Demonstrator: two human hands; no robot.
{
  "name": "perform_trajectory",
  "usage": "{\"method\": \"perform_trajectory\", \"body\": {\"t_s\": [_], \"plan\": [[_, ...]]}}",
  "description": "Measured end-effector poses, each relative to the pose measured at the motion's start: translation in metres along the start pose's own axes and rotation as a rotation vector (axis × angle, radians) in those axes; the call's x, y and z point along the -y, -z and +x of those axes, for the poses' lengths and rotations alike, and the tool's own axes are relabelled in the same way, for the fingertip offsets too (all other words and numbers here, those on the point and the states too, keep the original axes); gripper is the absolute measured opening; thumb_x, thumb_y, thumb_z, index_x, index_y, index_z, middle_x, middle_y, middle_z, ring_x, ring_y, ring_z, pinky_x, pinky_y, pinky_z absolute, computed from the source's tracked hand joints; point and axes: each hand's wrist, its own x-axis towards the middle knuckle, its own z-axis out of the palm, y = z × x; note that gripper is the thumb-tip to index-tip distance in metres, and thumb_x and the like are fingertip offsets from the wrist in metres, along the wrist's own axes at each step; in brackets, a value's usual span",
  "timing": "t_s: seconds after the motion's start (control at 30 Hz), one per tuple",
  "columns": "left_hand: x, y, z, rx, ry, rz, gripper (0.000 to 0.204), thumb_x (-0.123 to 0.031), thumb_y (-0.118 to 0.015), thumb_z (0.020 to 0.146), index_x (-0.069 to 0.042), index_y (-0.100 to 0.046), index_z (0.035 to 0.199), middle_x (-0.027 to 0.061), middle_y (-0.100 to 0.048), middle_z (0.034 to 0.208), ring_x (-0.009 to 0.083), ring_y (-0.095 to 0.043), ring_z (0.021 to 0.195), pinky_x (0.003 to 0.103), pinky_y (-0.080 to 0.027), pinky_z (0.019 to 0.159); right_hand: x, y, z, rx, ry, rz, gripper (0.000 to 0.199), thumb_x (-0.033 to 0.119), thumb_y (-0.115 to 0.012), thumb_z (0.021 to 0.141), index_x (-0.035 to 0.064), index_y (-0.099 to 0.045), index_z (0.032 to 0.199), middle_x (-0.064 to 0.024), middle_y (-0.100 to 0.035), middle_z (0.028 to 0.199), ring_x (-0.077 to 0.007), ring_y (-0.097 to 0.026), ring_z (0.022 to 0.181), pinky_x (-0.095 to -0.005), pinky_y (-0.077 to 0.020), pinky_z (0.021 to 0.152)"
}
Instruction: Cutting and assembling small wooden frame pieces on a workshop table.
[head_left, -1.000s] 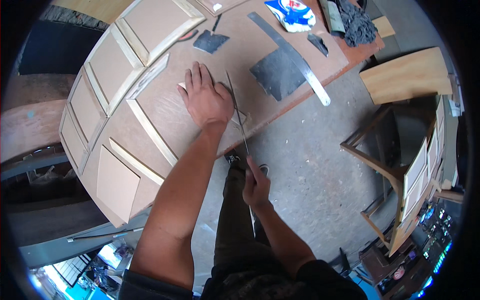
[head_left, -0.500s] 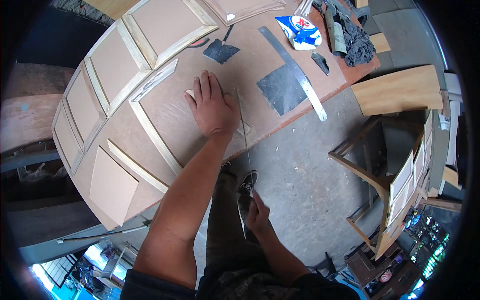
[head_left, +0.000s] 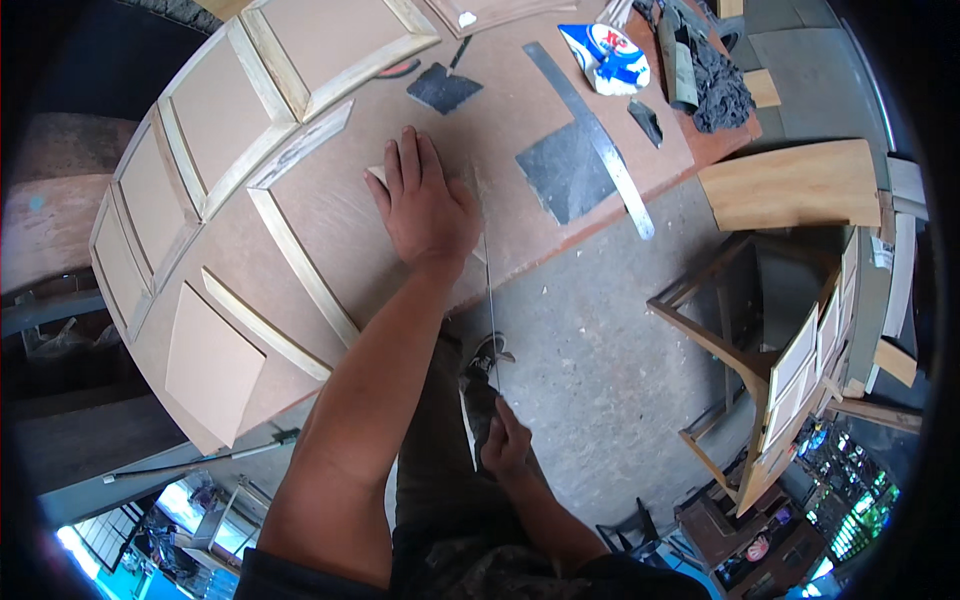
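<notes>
Left hand point(head_left: 430, 208) lies flat, right hand point(head_left: 507, 445) grips a blade point(head_left: 490, 300); metal strip point(head_left: 594, 130) overlies dark sheet point(head_left: 558, 175).

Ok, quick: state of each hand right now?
Left hand: open, palm down, fingers extended, over a pale piece on the table.
Right hand: closed, holding a long thin blade by its near end.

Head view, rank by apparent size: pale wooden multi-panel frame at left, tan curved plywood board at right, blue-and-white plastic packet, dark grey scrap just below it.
1. Wooden frame
2. Plywood board
3. Plastic packet
4. Dark grey scrap
</notes>
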Motion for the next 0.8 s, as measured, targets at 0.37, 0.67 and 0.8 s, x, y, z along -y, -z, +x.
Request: {"method": "perform_trajectory", "body": {"t_s": [0.37, 0.67, 0.8], "plan": [[0.004, -0.001, 0.004, 0.045, -0.010, -0.141, 0.068, -0.020, -0.052, 0.091, -0.004, -0.044, 0.157, 0.0120, -0.032, 0.169, 0.0366, -0.025, 0.158, 0.065, -0.008, 0.128, 0.026, 0.100, 0.072, -0.298, 0.152, -0.235, 0.043, 0.011, -0.054, 0.105, -0.0105, -0.056, 0.142, -0.0126, -0.068, 0.095, -0.0139, -0.055, 0.067, -0.0290, -0.0467, 0.064], [0.063, 0.062, -0.022, 0.401, -0.492, -0.311, 0.059, -0.021, -0.070, 0.081, -0.021, -0.066, 0.140, 0.0151, -0.031, 0.169, 0.0428, -0.020, 0.158, 0.076, -0.001, 0.122, 0.109, 0.176, 0.088, -0.327, -0.144, -0.355, 0.048, 0.018, -0.062, 0.104, -0.0016, -0.056, 0.147, -0.0192, -0.067, 0.077, -0.0261, -0.063, 0.059, -0.0392, -0.0511, 0.061], [0.074, 0.067, -0.027, 0.395, -0.568, -0.177, 0.047, -0.027, -0.077, 0.078, -0.022, -0.076, 0.125, 0.0133, -0.037, 0.167, 0.0392, -0.024, 0.158, 0.078, -0.002, 0.121, 0.115, 0.146, 0.128, -0.255, -0.276, -0.308, 0.052, 0.024, -0.061, 0.104, 0.0026, -0.051, 0.151, -0.0230, -0.070, 0.080, -0.0382, -0.069, 0.067, -0.0462, -0.0534, 0.065]]}}
